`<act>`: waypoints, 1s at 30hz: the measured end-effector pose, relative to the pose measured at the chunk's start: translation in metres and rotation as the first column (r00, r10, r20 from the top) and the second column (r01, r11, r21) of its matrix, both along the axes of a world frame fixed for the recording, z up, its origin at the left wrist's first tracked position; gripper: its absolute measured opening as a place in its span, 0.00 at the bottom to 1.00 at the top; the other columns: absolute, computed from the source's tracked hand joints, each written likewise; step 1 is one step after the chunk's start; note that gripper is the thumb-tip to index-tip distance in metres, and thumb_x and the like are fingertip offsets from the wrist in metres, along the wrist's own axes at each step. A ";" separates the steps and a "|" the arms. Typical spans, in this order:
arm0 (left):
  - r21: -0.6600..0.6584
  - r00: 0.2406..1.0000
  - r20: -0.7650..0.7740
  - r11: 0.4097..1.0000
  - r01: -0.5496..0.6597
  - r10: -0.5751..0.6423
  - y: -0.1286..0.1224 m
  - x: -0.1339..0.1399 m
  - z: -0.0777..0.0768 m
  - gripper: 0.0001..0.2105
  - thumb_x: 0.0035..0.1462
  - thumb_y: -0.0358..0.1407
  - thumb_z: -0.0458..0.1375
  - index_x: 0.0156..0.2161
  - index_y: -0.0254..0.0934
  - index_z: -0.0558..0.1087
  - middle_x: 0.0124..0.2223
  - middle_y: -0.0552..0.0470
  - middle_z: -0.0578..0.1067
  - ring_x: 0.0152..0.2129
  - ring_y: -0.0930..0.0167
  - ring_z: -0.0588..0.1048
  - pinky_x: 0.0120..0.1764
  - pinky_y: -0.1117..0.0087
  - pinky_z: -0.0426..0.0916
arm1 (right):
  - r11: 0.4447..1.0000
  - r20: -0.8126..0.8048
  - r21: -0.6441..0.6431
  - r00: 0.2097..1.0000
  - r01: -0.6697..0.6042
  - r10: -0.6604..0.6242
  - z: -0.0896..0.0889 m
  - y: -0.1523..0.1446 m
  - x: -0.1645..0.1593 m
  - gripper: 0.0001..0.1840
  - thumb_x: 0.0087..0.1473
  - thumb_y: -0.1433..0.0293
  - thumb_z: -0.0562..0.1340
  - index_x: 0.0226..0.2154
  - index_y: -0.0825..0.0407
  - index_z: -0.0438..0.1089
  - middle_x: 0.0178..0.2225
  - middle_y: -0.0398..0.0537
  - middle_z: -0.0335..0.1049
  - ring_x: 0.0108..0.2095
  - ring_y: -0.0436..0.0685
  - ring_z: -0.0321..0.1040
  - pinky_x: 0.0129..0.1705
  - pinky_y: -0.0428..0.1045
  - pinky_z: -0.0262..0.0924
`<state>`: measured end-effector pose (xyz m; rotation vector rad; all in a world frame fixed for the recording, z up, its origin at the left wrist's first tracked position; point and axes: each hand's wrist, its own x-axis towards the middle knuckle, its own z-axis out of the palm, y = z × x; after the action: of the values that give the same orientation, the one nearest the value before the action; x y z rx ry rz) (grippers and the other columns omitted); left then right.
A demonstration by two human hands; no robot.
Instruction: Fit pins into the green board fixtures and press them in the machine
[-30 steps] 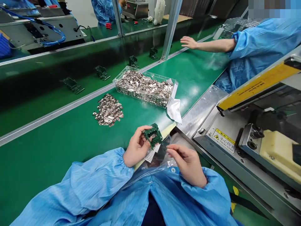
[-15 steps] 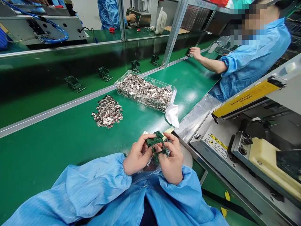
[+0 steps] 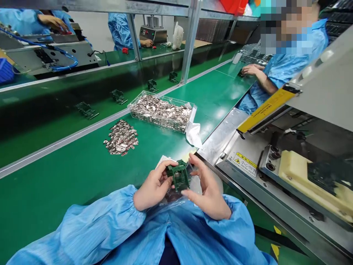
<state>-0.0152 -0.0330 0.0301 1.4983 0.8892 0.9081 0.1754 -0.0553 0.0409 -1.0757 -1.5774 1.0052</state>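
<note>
My left hand pinches a dark green plastic frame between thumb and fingers, low in front of my body. My right hand is to the right of the frame, fingers apart and curved around it; its thumb tip is near the lower corner, and I cannot tell if it touches. Below the frame lies clear plastic film over something dark. A white gridded piece shows behind my left fingers. Farther up the green bench is a loose pile of small metal pieces.
A clear box full of similar metal pieces stands beyond the pile, with white crumpled material at its corner. Several green frames sit past the metal rail. A machine with a yellow bar borders the right; a co-worker sits beyond.
My right hand has come away from the green frame and its fingers have spread. The frame has turned in my left hand. My view has shifted, and the co-worker's hands have drawn back.
</note>
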 end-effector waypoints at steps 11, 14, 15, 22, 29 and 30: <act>0.496 0.814 -0.181 0.663 0.560 -0.552 0.065 0.163 0.087 0.25 0.52 0.36 0.63 0.56 0.40 0.69 0.52 0.41 0.76 0.48 0.58 0.76 0.47 0.60 0.73 | 0.438 -0.199 0.232 0.483 0.868 -0.853 0.037 -0.116 0.180 0.30 0.44 0.55 0.71 0.50 0.42 0.68 0.50 0.53 0.69 0.52 0.72 0.67 0.51 0.72 0.63; 0.606 0.843 -0.190 0.616 0.504 -0.503 0.061 0.254 0.093 0.33 0.50 0.38 0.66 0.60 0.33 0.63 0.61 0.34 0.66 0.59 0.53 0.65 0.59 0.52 0.62 | 0.043 -0.327 0.214 0.113 0.976 -0.938 0.034 -0.134 0.221 0.26 0.45 0.58 0.68 0.47 0.44 0.66 0.51 0.52 0.66 0.54 0.74 0.64 0.52 0.78 0.56; 0.591 0.846 -0.214 0.625 0.511 -0.489 0.057 0.279 0.094 0.35 0.50 0.39 0.66 0.61 0.31 0.60 0.63 0.32 0.63 0.62 0.52 0.61 0.61 0.51 0.59 | -0.010 -0.335 0.197 0.058 0.980 -0.940 0.034 -0.136 0.229 0.26 0.43 0.59 0.69 0.45 0.45 0.66 0.50 0.53 0.67 0.53 0.74 0.64 0.52 0.78 0.55; 0.269 0.843 -0.219 0.800 0.537 -0.492 0.052 0.327 0.107 0.45 0.46 0.45 0.68 0.65 0.28 0.54 0.57 0.30 0.70 0.54 0.51 0.70 0.52 0.54 0.68 | 0.230 -0.146 0.297 0.282 0.927 -0.948 0.055 -0.118 0.257 0.34 0.43 0.60 0.73 0.51 0.49 0.64 0.51 0.57 0.69 0.55 0.69 0.65 0.59 0.64 0.57; 0.212 0.835 -0.028 0.813 0.542 -0.550 0.089 0.190 0.088 0.27 0.42 0.31 0.69 0.50 0.32 0.71 0.43 0.42 0.78 0.41 0.62 0.78 0.43 0.61 0.75 | 0.663 0.364 0.216 0.571 0.717 -0.736 0.087 -0.066 0.284 0.37 0.39 0.51 0.73 0.49 0.51 0.69 0.44 0.54 0.74 0.49 0.67 0.70 0.53 0.64 0.64; 0.185 0.842 -0.053 0.823 0.537 -0.537 0.092 0.170 0.079 0.26 0.41 0.31 0.70 0.49 0.32 0.73 0.41 0.43 0.78 0.39 0.62 0.78 0.41 0.62 0.76 | 0.689 0.379 0.198 0.594 0.697 -0.709 0.088 -0.062 0.285 0.37 0.39 0.51 0.73 0.50 0.51 0.69 0.45 0.54 0.74 0.50 0.67 0.70 0.53 0.64 0.64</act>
<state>0.1548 0.0594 0.1090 1.7903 0.3360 0.5799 0.4601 -0.1168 0.1291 -1.8034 -1.2651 0.1860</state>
